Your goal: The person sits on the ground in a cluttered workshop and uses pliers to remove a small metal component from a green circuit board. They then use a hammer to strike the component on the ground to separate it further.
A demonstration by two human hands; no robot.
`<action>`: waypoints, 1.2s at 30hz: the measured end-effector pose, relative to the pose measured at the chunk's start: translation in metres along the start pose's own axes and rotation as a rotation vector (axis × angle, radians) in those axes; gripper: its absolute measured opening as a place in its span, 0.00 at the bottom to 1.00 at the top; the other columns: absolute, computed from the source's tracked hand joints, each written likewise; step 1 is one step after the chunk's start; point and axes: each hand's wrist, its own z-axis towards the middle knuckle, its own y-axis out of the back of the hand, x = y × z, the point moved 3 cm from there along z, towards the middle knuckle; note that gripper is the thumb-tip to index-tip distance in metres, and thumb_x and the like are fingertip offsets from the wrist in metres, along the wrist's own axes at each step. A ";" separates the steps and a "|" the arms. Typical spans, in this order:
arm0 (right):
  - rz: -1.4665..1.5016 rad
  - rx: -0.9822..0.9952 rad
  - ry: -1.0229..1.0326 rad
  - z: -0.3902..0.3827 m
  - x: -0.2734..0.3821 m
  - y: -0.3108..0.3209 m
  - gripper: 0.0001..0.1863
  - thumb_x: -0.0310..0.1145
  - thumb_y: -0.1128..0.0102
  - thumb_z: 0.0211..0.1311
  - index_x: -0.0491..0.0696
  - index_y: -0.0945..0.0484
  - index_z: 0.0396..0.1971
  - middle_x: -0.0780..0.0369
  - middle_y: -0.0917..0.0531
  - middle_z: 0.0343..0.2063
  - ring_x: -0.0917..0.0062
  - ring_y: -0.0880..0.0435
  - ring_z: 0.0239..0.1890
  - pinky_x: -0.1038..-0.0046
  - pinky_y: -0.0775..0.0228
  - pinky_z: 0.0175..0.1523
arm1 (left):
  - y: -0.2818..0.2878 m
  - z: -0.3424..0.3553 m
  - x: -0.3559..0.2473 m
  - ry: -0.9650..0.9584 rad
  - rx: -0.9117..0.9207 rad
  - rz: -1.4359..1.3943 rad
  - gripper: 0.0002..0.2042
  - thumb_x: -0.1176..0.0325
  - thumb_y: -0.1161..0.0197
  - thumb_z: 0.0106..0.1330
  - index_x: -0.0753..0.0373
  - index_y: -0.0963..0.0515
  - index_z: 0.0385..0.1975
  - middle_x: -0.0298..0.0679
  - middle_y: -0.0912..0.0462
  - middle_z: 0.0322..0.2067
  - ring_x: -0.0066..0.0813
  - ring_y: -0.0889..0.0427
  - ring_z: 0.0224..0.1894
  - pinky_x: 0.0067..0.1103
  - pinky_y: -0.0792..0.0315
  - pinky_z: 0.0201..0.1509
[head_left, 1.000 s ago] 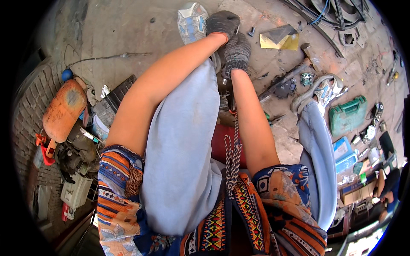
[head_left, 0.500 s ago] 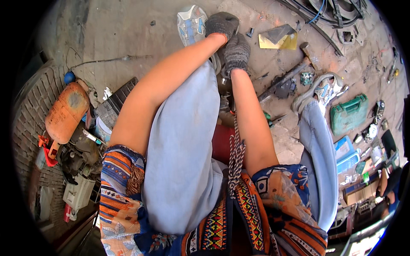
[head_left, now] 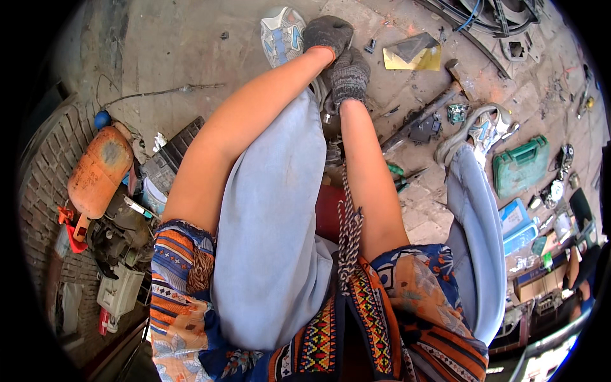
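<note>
Beyond my left knee, beside the grey-and-white shoe (head_left: 280, 38), my two hands meet in dark grey knit gloves. My left hand (head_left: 328, 34) is closed, its fingers curled in and mostly out of sight. Just nearer and to the right, my right hand (head_left: 349, 74) is closed too, touching the left glove. Whatever they grip is hidden by the gloves and my leg. A small dark piece (head_left: 370, 46) lies on the floor right of my hands, near a yellow sheet (head_left: 414, 58) with a grey piece on it.
Right of my arms lie a hammer (head_left: 450, 89), a green circuit board (head_left: 456, 113), a green plastic case (head_left: 520, 167) and a blue tray (head_left: 517, 234). Cables (head_left: 490, 19) coil at the far right. A rusty orange tank (head_left: 100, 167) stands left. Another person's arm (head_left: 574, 267) shows at the right edge.
Both hands have shifted very slightly left and stay pressed together. My right forearm has swung a little left with them. The things on the floor keep their places.
</note>
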 end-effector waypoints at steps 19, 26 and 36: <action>0.094 -0.079 0.011 -0.028 0.000 0.038 0.17 0.34 0.56 0.63 0.37 0.28 0.44 0.46 0.22 0.34 0.58 0.23 0.38 0.64 0.33 0.45 | 0.015 -0.012 0.001 0.402 0.289 -0.728 0.09 0.64 0.37 0.55 0.63 0.21 0.29 0.32 0.21 0.23 0.19 0.26 0.24 0.17 0.30 0.29; -0.209 -0.164 0.280 -0.040 -0.010 0.014 0.18 0.33 0.51 0.57 0.49 0.30 0.49 0.47 0.25 0.38 0.52 0.26 0.42 0.57 0.34 0.47 | 0.051 -0.028 0.011 0.458 0.477 -1.287 0.07 0.69 0.40 0.59 0.63 0.23 0.33 0.34 0.21 0.27 0.23 0.22 0.28 0.19 0.25 0.32; -0.167 0.006 0.182 -0.114 -0.056 0.041 0.16 0.39 0.48 0.58 0.43 0.24 0.39 0.50 0.21 0.34 0.57 0.23 0.38 0.62 0.32 0.45 | 0.048 -0.038 0.019 0.512 0.426 -1.368 0.02 0.72 0.40 0.57 0.60 0.23 0.28 0.36 0.19 0.26 0.27 0.20 0.28 0.22 0.23 0.30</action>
